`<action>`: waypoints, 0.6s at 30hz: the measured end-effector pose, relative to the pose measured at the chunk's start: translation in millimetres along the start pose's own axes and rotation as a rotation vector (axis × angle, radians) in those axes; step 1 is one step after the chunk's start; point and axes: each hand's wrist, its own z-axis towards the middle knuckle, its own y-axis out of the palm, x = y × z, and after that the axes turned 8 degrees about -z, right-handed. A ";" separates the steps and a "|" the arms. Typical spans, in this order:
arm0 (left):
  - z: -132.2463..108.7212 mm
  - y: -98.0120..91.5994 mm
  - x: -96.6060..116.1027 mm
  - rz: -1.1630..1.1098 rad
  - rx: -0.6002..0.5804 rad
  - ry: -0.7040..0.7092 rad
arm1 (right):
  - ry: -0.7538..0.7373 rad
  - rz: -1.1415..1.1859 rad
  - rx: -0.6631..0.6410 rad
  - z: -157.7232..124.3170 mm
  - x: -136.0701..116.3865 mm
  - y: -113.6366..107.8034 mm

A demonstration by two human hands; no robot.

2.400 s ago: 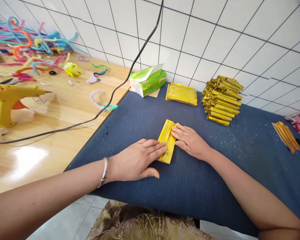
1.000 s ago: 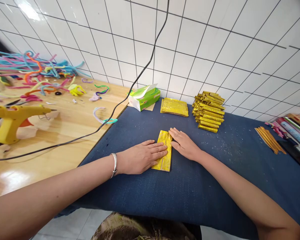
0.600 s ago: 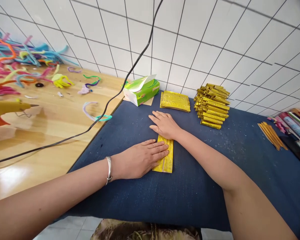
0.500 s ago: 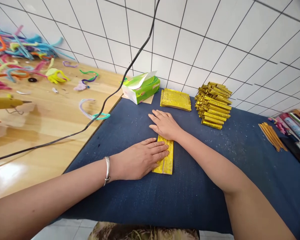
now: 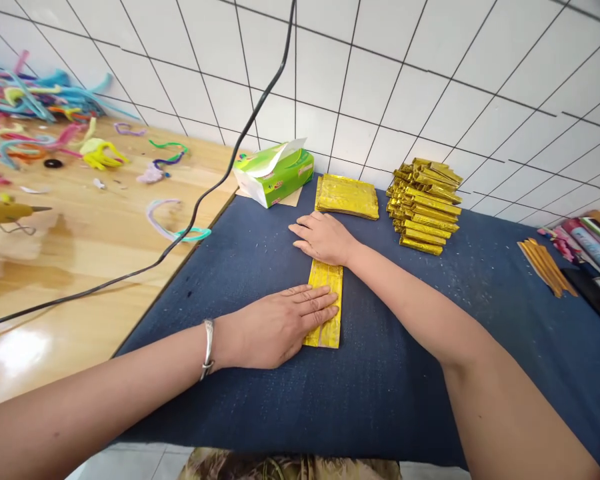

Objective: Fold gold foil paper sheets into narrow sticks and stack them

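Note:
A flat gold foil strip (image 5: 331,328) lies lengthwise on the dark blue cloth (image 5: 380,373). My left hand (image 5: 280,323), with a silver bangle at the wrist, rests flat across its lower half, fingers stretched out. Over the strip's far end lies my right hand (image 5: 325,238), palm down with fingers extended to the left; it hides that end. Just beyond my right hand is a stack of flat gold pieces (image 5: 349,196). A pile of folded gold foil tubes (image 5: 424,207) stands to the right of that stack.
A green tissue box (image 5: 285,177) sits by the tiled wall. Colourful pipe cleaners (image 5: 35,93) and a yellow glue gun (image 5: 5,212) lie on the wooden table at left. A black cable (image 5: 220,180) crosses the view. Brown strips (image 5: 545,267) and books (image 5: 597,250) are at right.
My right hand has slid away from my left hand, toward the far stack, so more of the gold strip shows between them. The whole view has shifted slightly.

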 end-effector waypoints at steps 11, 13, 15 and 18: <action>-2.9 4.1 -3.8 -0.037 0.062 0.028 | 0.239 0.010 -0.041 -41.4 -27.5 -5.3; -2.8 3.4 -2.6 -0.028 0.067 0.026 | 0.255 -0.037 -0.062 -38.9 -21.9 -2.6; -2.9 2.8 -1.2 -0.015 0.067 0.025 | 0.257 -0.076 -0.072 -33.8 -12.4 -6.0; -3.3 4.0 -1.1 -0.004 0.081 0.035 | 0.251 -0.075 -0.034 -24.6 -7.7 -21.5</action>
